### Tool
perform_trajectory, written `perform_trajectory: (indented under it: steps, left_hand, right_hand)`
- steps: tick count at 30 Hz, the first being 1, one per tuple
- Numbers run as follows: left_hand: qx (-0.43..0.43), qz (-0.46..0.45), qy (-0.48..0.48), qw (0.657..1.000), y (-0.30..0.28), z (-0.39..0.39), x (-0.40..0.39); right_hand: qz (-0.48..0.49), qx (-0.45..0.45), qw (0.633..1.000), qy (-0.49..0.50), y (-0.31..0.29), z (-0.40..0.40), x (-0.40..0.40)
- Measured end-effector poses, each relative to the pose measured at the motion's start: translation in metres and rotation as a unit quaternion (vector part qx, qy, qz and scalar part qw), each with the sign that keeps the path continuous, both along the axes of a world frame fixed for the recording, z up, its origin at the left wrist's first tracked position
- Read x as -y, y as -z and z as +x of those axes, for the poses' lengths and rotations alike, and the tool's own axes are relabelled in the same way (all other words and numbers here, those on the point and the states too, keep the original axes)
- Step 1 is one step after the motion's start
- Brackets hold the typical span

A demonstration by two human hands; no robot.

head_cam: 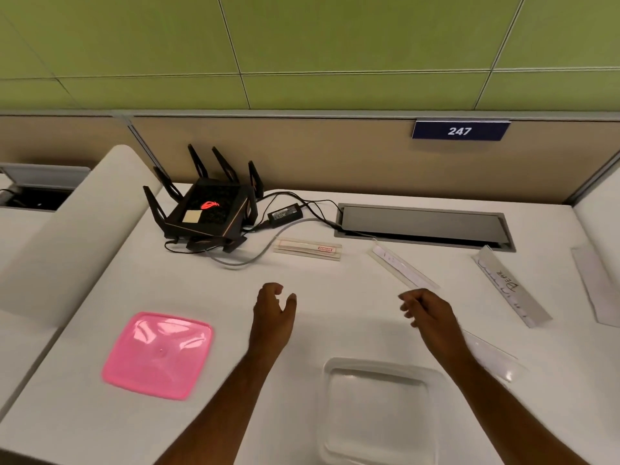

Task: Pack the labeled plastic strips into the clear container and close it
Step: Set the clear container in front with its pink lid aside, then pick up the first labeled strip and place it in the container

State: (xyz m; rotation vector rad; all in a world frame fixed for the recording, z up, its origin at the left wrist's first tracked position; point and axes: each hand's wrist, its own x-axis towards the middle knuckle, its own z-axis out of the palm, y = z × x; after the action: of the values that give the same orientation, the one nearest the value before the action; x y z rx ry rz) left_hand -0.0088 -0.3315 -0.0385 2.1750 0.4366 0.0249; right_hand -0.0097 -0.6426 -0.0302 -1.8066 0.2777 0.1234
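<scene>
While both hands hover over the white surface (84,380), neither holds anything. Clutter at the back: black router (208,209) with antennas up, its power brick (285,214) and cables (255,253) trailing toward the strips, then a grey cable hatch (422,226) set into the surface. Blue sign (460,130) on the partition reads 247.

Pink lid (157,355) lies flat at near left, well apart from the clear container (379,411), which sits open at near centre, under and between the forearms.

Strips are scattered: red-labelled strip (308,249) beyond the left hand, just beside the grey cable; a white strip (402,268) angled, its near end close to the right hand's fingertips; a handwritten strip (511,286) further right; another strip (590,283) at the right edge, partly cut off; a clear strip (496,359) partly hidden by the right forearm.

Left hand (273,308): fingers loosely curled, thumb apart, empty. Right hand (427,310): fingers curled inward, slightly blurred, nothing visible in it.
</scene>
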Motion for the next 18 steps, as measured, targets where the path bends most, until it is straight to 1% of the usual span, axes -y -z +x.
perform_trajectory:
  steps: [5, 11, 15, 18]
  left_hand:
    - [-0.023, 0.008, 0.0, 1.0, -0.003, 0.016, -0.007]
    - [-0.046, -0.016, -0.007, 0.999, -0.005, 0.038, -0.014]
    - [-0.071, -0.004, -0.015, 0.997, 0.009, 0.074, -0.02]
    - [-0.076, -0.002, -0.017, 0.997, 0.02, 0.096, -0.023]
  right_hand:
    - [-0.005, -0.013, 0.999, -0.042, -0.001, 0.015, -0.026]
    - [-0.026, -0.023, 0.997, -0.076, 0.003, 0.029, -0.051]
    - [-0.021, -0.06, 0.994, -0.086, 0.018, 0.057, -0.073]
    - [-0.054, -0.075, 0.991, -0.1, 0.027, 0.072, -0.086]
